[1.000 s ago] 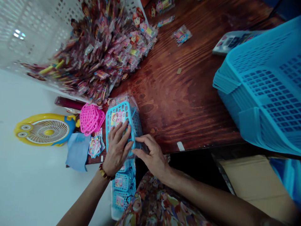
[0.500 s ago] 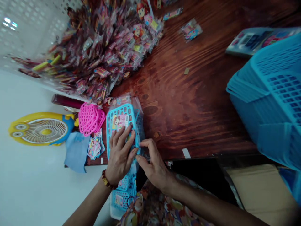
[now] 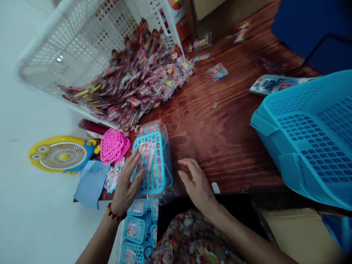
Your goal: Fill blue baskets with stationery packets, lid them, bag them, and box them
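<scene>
A small blue plastic basket (image 3: pixel 154 165) in a clear bag, with a cartoon sticker card on top, lies at the near edge of the wooden table (image 3: pixel 220 128). My left hand (image 3: pixel 125 187) rests against its left side, fingers spread and touching the basket. My right hand (image 3: pixel 196 183) hovers just right of the bag, fingers loosely apart, holding nothing. Below the table edge lie several more bagged blue baskets (image 3: pixel 136 229).
A tilted white crate (image 3: pixel 82 51) spills a heap of wrapped toys (image 3: pixel 143 80) onto the table. Pink baskets (image 3: pixel 114 145), sticker cards (image 3: pixel 111 178) and a blue cloth (image 3: pixel 90 183) sit at left, a yellow fan (image 3: pixel 62 157) beyond. A stack of large blue baskets (image 3: pixel 310 135) fills the right.
My right hand let go of the bag and moved right, away from the basket. My left hand slid to the basket's left side. The camera view tilted up.
</scene>
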Motion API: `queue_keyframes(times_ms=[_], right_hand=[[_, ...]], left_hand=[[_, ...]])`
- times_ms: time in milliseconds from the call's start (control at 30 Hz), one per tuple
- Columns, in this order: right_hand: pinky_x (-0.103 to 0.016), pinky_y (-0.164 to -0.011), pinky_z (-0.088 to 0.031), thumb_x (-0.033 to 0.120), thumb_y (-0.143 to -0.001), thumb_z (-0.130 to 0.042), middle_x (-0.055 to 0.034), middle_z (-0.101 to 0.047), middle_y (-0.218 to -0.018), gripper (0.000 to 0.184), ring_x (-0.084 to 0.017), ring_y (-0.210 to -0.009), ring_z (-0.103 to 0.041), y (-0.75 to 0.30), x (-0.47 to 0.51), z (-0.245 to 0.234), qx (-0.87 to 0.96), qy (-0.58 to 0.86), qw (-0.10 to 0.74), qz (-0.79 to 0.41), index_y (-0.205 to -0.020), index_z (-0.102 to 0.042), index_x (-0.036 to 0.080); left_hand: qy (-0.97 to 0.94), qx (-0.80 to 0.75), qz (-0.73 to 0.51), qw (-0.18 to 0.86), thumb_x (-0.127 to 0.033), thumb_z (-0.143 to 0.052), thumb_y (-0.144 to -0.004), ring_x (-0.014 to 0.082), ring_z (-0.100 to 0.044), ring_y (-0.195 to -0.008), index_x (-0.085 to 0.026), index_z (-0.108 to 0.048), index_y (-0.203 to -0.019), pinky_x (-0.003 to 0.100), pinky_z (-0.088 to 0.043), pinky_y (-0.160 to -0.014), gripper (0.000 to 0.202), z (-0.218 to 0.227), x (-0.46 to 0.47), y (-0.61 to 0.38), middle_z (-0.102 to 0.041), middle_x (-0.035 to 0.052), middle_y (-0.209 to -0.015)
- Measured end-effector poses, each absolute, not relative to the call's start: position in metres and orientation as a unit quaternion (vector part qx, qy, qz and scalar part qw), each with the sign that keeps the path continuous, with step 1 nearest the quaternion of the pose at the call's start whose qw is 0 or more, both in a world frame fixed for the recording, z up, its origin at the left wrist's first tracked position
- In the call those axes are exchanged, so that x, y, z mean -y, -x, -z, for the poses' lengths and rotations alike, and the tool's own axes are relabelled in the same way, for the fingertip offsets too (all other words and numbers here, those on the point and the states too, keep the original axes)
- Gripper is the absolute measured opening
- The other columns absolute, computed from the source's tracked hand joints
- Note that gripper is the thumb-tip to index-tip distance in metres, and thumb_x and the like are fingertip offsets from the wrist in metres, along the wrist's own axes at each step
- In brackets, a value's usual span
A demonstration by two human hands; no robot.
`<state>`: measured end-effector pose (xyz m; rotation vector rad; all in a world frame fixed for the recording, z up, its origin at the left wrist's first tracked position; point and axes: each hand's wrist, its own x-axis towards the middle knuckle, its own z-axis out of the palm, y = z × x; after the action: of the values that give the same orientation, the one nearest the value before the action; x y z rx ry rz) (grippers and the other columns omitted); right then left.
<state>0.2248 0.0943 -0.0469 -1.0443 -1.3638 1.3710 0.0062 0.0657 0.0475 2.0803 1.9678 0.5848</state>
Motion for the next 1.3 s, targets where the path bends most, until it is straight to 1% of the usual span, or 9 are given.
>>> queue_keyframes(times_ms=[100, 200, 267, 367, 500, 633, 933, 1100, 1300], right_hand=[[-0.045, -0.114, -0.034, 0.033, -0.096, -0.048, -0.0107, -0.042, -0.147, 0.044, -0.022, -0.138, -0.038, -0.216, -0.091, 0.035, 0.592, 0.379, 0.443, -0.556, -0.139, -0.045, 0.024], [-0.050, -0.118, -0.026, 0.045, -0.094, -0.050, -0.0118, -0.023, -0.159, 0.065, -0.024, -0.147, -0.020, -0.204, -0.080, 0.037, 0.611, 0.345, 0.369, -0.610, -0.151, -0.026, 0.024], [-0.050, -0.119, -0.024, 0.049, -0.094, -0.049, -0.0124, -0.022, -0.160, 0.068, -0.023, -0.148, -0.020, -0.200, -0.076, 0.043, 0.606, 0.346, 0.337, -0.632, -0.152, -0.024, 0.023], [-0.049, -0.120, -0.020, 0.055, -0.091, -0.050, -0.0120, -0.022, -0.160, 0.073, -0.023, -0.148, -0.019, -0.200, -0.080, 0.045, 0.572, 0.393, 0.335, -0.637, -0.152, -0.026, 0.022], [-0.052, -0.119, -0.019, 0.062, -0.087, -0.051, -0.0125, -0.023, -0.160, 0.083, -0.026, -0.148, -0.020, -0.196, -0.088, 0.035, 0.538, 0.432, 0.287, -0.664, -0.153, -0.022, 0.020], [-0.053, -0.117, -0.025, 0.056, -0.088, -0.052, -0.0117, -0.035, -0.155, 0.080, -0.028, -0.142, -0.034, -0.184, -0.086, 0.031, 0.565, 0.411, 0.253, -0.669, -0.154, -0.021, 0.022], [-0.049, -0.111, -0.035, 0.046, -0.093, -0.047, -0.0087, -0.047, -0.147, 0.064, -0.027, -0.131, -0.047, -0.182, -0.079, 0.034, 0.593, 0.405, 0.287, -0.634, -0.151, -0.032, 0.023], [-0.046, -0.113, -0.034, 0.045, -0.095, -0.045, -0.0069, -0.046, -0.148, 0.061, -0.025, -0.135, -0.043, -0.187, -0.072, 0.037, 0.633, 0.369, 0.274, -0.623, -0.151, -0.031, 0.025], [-0.050, -0.117, -0.026, 0.047, -0.097, -0.042, -0.0053, -0.037, -0.154, 0.062, -0.024, -0.142, -0.034, -0.178, -0.073, 0.022, 0.709, 0.306, 0.184, -0.608, -0.153, -0.025, 0.028]], left_hand=[[-0.698, -0.690, -0.161, 0.102, -0.040, -0.058, -0.091, 0.0276, -0.021, -0.148, -0.031, -0.027, -0.150, 0.054, -0.019, -0.120, 0.068, -0.038, -0.055, 0.007, -0.022, 0.0082, -0.161], [-0.650, -0.716, -0.201, 0.160, -0.045, -0.065, -0.085, 0.0290, -0.015, -0.149, -0.028, -0.030, -0.149, 0.054, -0.016, -0.121, 0.074, -0.027, -0.044, 0.015, -0.018, 0.0090, -0.162], [-0.555, -0.731, -0.307, 0.253, -0.049, -0.064, -0.085, 0.0285, -0.023, -0.147, -0.027, -0.035, -0.146, 0.052, -0.023, -0.119, 0.071, -0.022, -0.044, 0.022, -0.026, 0.0103, -0.160], [-0.381, -0.715, -0.452, 0.374, -0.054, -0.052, -0.091, 0.0259, -0.050, -0.132, -0.023, -0.042, -0.140, 0.048, -0.042, -0.109, 0.059, -0.021, -0.059, 0.038, -0.048, 0.0133, -0.147], [-0.297, -0.652, -0.454, 0.529, -0.058, -0.058, -0.086, 0.0279, -0.065, -0.112, -0.016, -0.062, -0.118, 0.045, -0.052, -0.097, 0.053, -0.015, -0.095, 0.060, -0.068, 0.0135, -0.122], [-0.235, -0.574, -0.409, 0.670, -0.066, -0.062, -0.078, 0.0285, -0.067, -0.108, -0.017, -0.063, -0.119, 0.043, -0.050, -0.100, 0.064, -0.002, -0.121, 0.067, -0.072, 0.0119, -0.115], [-0.182, -0.549, -0.429, 0.694, -0.069, -0.060, -0.077, 0.0257, -0.073, -0.089, -0.014, -0.064, -0.114, 0.042, -0.054, -0.093, 0.066, 0.008, -0.116, 0.061, -0.076, 0.0116, -0.102], [-0.220, -0.525, -0.430, 0.701, -0.075, -0.061, -0.071, 0.0284, -0.070, -0.101, -0.016, -0.063, -0.119, 0.044, -0.053, -0.095, 0.075, -0.004, -0.099, 0.061, -0.073, 0.0139, -0.111], [-0.228, -0.534, -0.519, 0.628, -0.054, -0.075, -0.073, 0.0282, -0.067, -0.109, -0.025, -0.051, -0.135, 0.044, -0.051, -0.098, 0.073, -0.016, -0.037, 0.087, -0.071, 0.0103, -0.119]])
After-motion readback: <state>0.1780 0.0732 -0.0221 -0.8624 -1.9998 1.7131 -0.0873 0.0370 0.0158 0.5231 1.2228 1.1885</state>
